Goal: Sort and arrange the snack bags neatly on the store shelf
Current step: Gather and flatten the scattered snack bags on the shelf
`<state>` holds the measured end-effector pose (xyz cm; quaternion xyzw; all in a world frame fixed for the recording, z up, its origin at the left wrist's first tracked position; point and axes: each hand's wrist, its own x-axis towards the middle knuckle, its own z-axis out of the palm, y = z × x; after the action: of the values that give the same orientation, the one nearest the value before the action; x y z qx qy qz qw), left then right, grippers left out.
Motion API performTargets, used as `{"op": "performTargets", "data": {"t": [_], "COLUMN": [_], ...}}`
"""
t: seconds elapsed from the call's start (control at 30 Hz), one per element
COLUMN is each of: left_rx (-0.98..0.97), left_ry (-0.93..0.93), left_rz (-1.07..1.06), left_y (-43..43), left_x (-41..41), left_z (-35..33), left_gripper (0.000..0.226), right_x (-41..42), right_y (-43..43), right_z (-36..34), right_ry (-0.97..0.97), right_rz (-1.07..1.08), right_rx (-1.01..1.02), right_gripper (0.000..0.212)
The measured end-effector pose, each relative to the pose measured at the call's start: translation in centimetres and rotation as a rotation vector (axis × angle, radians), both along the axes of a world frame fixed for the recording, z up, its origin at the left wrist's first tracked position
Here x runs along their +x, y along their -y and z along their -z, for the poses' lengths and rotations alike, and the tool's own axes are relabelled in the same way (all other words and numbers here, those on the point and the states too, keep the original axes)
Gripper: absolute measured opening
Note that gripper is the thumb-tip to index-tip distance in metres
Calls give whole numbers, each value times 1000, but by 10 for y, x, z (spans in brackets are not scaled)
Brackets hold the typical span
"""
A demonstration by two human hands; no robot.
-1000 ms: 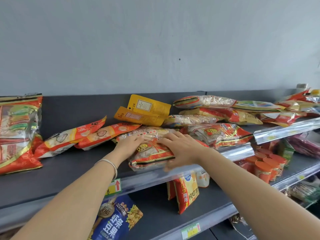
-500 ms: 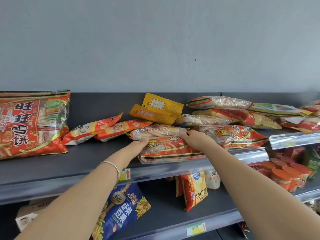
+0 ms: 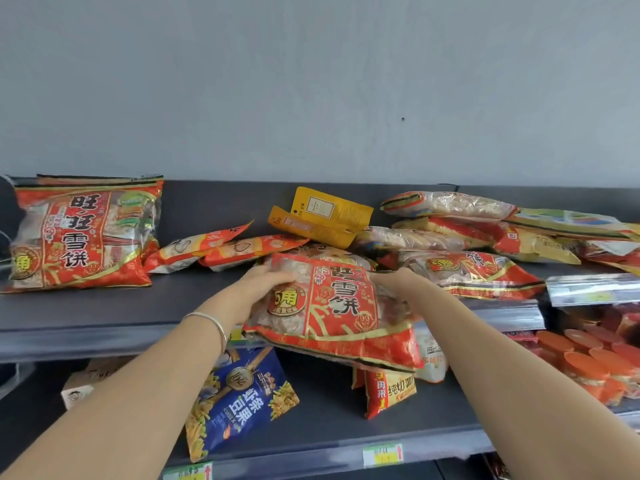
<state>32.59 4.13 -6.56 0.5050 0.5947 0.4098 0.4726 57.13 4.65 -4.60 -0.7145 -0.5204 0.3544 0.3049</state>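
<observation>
The left hand (image 3: 268, 282) and right hand (image 3: 394, 279) each gripped an upper side of a red rice-cracker bag (image 3: 332, 306), fingers curled round its edges. The bag was tilted, its bottom overhanging the front of the top shelf (image 3: 104, 306). A matching bag (image 3: 83, 233) stood at the left against the back panel. Two yellow pouches (image 3: 322, 216) and a heap of bags (image 3: 478, 271) lay behind and to the right.

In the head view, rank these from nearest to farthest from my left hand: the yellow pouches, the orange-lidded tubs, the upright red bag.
1. Yellow pouches, behind and right of the left hand.
2. Upright red bag, far left of the top shelf.
3. Orange-lidded tubs, lower shelf, far right.
</observation>
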Motion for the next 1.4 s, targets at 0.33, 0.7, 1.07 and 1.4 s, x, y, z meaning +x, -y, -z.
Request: {"op": "performTargets", "data": {"t": [0.33, 0.7, 1.07, 1.4], "left_rx": [418, 455, 603, 279], "left_ry": [197, 325, -311, -1056], "left_rz": [-304, -560, -878, -449], "left_y": [16, 6, -14, -3], "left_x": [-12, -136, -283, -359], "left_z": [-11, -14, -60, 4], "left_gripper": [23, 37, 71, 74], "right_x": [-31, -154, -344, -467], "right_y": [-12, -23, -60, -72], "right_z": [5, -15, -36, 2], "right_ry": [-710, -592, -821, -532], "right_rz": [2, -464, -443, -431], "right_rx": [305, 195, 434, 365], "right_gripper": [91, 66, 63, 50]}}
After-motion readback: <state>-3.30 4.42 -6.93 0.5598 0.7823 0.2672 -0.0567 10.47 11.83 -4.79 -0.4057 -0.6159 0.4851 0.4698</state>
